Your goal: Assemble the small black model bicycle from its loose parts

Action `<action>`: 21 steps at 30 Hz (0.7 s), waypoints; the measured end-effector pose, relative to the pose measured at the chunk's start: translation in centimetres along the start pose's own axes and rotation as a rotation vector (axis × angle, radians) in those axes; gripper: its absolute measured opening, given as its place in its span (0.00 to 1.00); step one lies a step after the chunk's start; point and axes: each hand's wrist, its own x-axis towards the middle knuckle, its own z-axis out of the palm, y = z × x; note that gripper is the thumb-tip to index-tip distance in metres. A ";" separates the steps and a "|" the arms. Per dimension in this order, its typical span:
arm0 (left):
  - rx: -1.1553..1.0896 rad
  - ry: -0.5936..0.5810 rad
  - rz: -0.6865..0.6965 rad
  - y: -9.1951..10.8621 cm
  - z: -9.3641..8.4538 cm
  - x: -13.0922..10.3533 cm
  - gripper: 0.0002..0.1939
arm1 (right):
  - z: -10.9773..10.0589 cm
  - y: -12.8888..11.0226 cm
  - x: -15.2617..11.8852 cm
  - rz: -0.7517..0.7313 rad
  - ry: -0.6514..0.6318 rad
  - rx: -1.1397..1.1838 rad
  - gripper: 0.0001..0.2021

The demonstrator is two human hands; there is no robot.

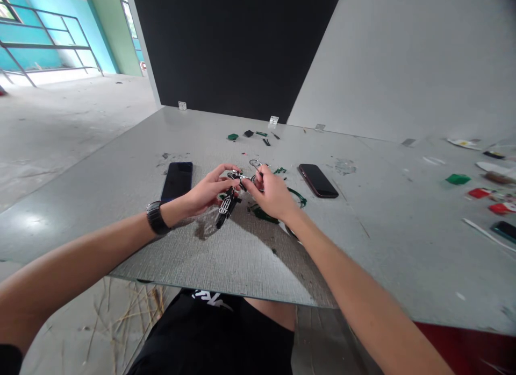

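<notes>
A small model bicycle (pixel 226 205), black with a silver rack, is tilted above the table's near half. My left hand (pixel 213 190) grips it from the left, fingers bent round its frame. My right hand (pixel 271 192) is closed at its other end, thumb and fingers pinched close to a thin metal part (pixel 255 163); exactly what lies between those fingertips is too small to tell. Dark green parts, among them a curved green piece (pixel 298 197), lie beneath and beside my right hand, partly hidden by it.
A dark phone (pixel 177 182) lies left of my hands, another phone (pixel 318 180) to the right. Small green and black pieces (pixel 249 133) sit farther back, before an upright black panel (pixel 234 47). Red, green and white items (pixel 479 193) lie at the far right of the glass-topped table (pixel 363 165).
</notes>
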 end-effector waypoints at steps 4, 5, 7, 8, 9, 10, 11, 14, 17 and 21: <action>0.009 0.021 -0.002 -0.1 0.1 0.1 0.20 | -1.1 -0.6 -0.6 -0.005 -0.089 -0.180 0.16; 0.010 0.020 -0.001 -0.1 0.1 0.0 0.20 | -1.2 -0.7 -0.8 -0.010 -0.108 -0.214 0.16; 0.012 0.016 -0.001 0.0 0.1 0.0 0.20 | -1.1 -0.7 -1.0 -0.016 -0.148 -0.271 0.16; 0.011 0.013 0.000 -0.1 0.1 0.0 0.20 | -1.0 -0.7 -1.0 -0.015 -0.168 -0.287 0.16; 0.008 0.010 0.003 -0.1 0.1 0.0 0.20 | -1.0 -0.7 -1.1 -0.009 -0.185 -0.295 0.16; 0.005 0.009 0.007 -0.1 0.1 0.0 0.21 | -0.9 -0.7 -1.1 0.002 -0.199 -0.295 0.16; -0.001 0.011 0.012 -0.1 0.1 0.0 0.21 | -0.8 -0.7 -1.1 0.015 -0.210 -0.288 0.16; -0.027 0.024 0.017 -0.3 0.1 0.0 0.21 | -0.7 -0.8 -1.1 0.027 -0.224 -0.269 0.16; -0.056 0.025 0.012 -0.4 0.1 -0.1 0.22 | -0.6 -0.8 -1.1 0.018 -0.231 -0.266 0.15; -0.067 0.032 0.014 -0.4 0.1 -0.1 0.21 | -0.6 -0.7 -1.1 0.005 -0.229 -0.251 0.14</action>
